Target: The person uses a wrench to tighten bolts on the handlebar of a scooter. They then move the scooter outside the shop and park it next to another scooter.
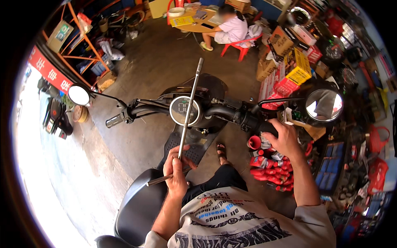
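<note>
My left hand is wrapped round the lower end of a long metal T-handle socket wrench, its crossbar jutting out at both sides. The socket end points up and forward, over the scooter's round display; whether it touches anything there I cannot tell. My right hand is closed on the right handlebar grip of a dark scooter. The left grip is free, and mirrors stand on both sides. The black seat is at lower left, beside me.
A person sits on a red chair at a round table ahead. Stacked boxes, red bottles and clutter line the right. An orange shelf rack stands upper left; another scooter is by the bright doorway.
</note>
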### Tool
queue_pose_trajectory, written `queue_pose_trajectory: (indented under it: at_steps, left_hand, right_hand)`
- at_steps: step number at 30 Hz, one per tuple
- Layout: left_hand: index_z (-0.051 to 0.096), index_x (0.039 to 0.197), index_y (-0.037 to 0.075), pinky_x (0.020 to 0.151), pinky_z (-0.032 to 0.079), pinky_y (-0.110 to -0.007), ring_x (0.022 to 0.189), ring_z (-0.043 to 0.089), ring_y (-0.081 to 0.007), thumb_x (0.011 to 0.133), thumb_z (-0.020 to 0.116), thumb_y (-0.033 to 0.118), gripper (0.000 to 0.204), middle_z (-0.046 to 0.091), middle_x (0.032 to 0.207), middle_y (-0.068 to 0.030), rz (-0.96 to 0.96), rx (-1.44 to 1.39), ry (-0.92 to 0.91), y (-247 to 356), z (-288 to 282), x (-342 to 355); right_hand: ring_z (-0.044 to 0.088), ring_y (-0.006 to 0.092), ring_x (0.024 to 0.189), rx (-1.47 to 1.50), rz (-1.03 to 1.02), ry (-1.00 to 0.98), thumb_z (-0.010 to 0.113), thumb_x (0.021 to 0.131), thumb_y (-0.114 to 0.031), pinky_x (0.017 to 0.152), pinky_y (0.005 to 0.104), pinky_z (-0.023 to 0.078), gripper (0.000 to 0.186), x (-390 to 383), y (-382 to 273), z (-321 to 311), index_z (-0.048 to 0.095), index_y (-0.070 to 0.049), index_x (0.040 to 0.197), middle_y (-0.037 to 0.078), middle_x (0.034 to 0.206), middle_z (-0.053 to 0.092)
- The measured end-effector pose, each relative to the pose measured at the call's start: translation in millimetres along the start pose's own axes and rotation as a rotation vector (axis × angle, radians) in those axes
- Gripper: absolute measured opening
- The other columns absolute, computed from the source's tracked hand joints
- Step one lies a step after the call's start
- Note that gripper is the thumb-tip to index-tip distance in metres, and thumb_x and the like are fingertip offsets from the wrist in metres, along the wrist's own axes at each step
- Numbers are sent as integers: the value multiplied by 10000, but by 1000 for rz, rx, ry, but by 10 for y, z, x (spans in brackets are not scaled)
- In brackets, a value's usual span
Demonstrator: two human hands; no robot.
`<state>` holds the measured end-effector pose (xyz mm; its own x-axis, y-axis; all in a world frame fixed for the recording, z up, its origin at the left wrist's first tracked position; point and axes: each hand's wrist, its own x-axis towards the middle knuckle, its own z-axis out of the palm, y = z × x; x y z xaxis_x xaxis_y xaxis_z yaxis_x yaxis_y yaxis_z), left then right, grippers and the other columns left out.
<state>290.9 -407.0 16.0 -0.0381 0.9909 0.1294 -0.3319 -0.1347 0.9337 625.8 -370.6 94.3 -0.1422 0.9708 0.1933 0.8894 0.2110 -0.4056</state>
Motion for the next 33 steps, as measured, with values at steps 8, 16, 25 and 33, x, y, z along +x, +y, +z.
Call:
queue_pose_trajectory:
  at_steps: [8, 16, 25, 33]
  left_hand:
    - [558, 1165, -56, 563, 466, -223, 649, 558, -106, 1040, 430, 355, 449, 530, 826, -39, -162, -10, -147, 333, -693, -736]
    - [568, 1033, -34, 558, 480, -241, 639, 561, -121, 1036, 438, 361, 416, 598, 1028, -115, -165, 26, -185, 383, -1010, -1228]
    - [581, 1091, -32, 573, 459, -221, 635, 559, -101, 1026, 460, 401, 454, 553, 870, -50, -212, 54, -185, 372, -1005, -1639]
    - [576, 1131, -32, 590, 474, -228, 621, 570, -109, 1038, 433, 383, 449, 476, 698, -1, -192, 77, -194, 396, -840, -1842]
  right_hand:
    - [653, 377, 764, -156, 193, 233, 751, 798, -343, 641, 450, 504, 382, -955, -477, 587, 581, -51, 976, 152, 836, 668]
    - [602, 373, 1002, -286, 288, 260, 753, 781, -300, 830, 481, 485, 504, -1268, -635, 733, 555, -44, 1167, 179, 1144, 596]
    - [396, 392, 1346, -365, 232, 52, 728, 792, -305, 1109, 426, 355, 774, -1129, -409, 639, 405, 86, 1377, 275, 1465, 375]
    - [423, 376, 1331, -314, 338, 4, 739, 781, -353, 1100, 430, 368, 772, -821, -447, 536, 437, 57, 1360, 244, 1405, 457]
